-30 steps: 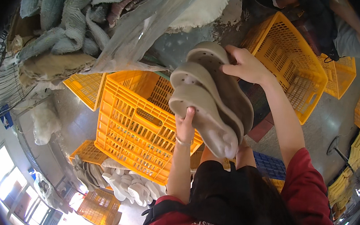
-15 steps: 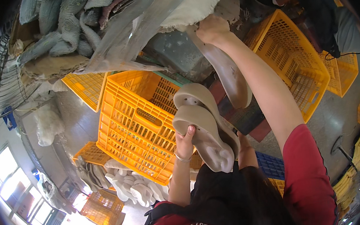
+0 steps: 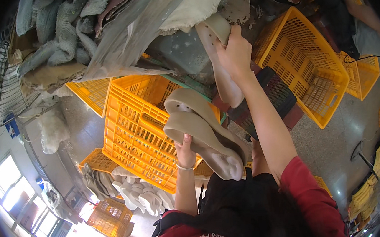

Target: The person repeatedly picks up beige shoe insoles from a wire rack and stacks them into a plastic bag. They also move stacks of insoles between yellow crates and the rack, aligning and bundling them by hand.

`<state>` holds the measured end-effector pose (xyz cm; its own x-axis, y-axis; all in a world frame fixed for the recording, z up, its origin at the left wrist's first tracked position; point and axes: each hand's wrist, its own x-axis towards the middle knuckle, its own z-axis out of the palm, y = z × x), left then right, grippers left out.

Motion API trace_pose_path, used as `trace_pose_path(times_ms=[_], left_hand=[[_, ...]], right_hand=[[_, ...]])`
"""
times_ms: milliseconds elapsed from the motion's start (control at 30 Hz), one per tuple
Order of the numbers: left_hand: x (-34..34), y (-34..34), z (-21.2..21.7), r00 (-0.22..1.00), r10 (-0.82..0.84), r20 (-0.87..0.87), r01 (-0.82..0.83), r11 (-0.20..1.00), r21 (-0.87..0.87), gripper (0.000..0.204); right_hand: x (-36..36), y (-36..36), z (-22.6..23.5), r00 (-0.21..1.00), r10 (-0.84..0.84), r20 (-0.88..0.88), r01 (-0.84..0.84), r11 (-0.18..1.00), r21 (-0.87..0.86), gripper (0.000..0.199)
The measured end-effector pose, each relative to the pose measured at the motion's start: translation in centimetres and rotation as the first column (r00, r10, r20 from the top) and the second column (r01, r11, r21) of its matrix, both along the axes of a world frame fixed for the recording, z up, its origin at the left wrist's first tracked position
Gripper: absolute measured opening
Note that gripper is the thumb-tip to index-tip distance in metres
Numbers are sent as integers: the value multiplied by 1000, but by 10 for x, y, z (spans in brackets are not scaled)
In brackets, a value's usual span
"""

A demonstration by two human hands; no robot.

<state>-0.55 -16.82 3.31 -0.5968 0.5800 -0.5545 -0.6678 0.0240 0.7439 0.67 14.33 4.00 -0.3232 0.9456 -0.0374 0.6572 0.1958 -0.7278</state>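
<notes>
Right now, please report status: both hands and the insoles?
Left hand holds beige insole stack. Right hand grips one insole, raised at fabric pile. Yellow crate below.

The stacked insoles point(image 3: 203, 133) sit at centre on the left hand point(image 3: 185, 152); a crate point(image 3: 141, 132) at nine o'clock; the right hand point(image 3: 235, 52) grips another insole point(image 3: 219, 65) at twelve; a basket point(image 3: 306, 64) at two.
</notes>
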Motion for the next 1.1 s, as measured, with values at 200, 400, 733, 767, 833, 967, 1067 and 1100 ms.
trace_pose_path(times_ms=[200,400,733,767,833,967,1067,1100], left_hand=[[-14,11,-4,998,-56,-7,57,996,70,50],[-32,75,-2,981,-192,5,190,974,122,54],[-11,100,-69,888,-11,460,-115,963,245,59],[-8,98,-75,850,-19,526,-143,953,265,59],[-3,96,-84,793,-20,610,-192,941,280,60],[3,109,-82,735,-40,677,-229,925,304,61],[4,129,-66,747,-75,661,-192,927,323,62],[5,136,-58,778,-92,621,-154,931,331,63]], right_hand=[[20,2,-2,958,37,-283,-26,999,41,34],[57,-12,35,921,249,-301,-286,955,-85,42],[79,-23,43,932,262,-250,-342,864,-369,50],[79,-20,40,926,296,-235,-363,869,-336,51],[81,-13,36,940,220,-260,-326,798,-507,52],[87,-10,51,924,241,-295,-375,711,-594,56],[98,-22,75,912,230,-339,-406,610,-680,83],[102,-32,82,892,441,-99,-407,689,-600,109]])
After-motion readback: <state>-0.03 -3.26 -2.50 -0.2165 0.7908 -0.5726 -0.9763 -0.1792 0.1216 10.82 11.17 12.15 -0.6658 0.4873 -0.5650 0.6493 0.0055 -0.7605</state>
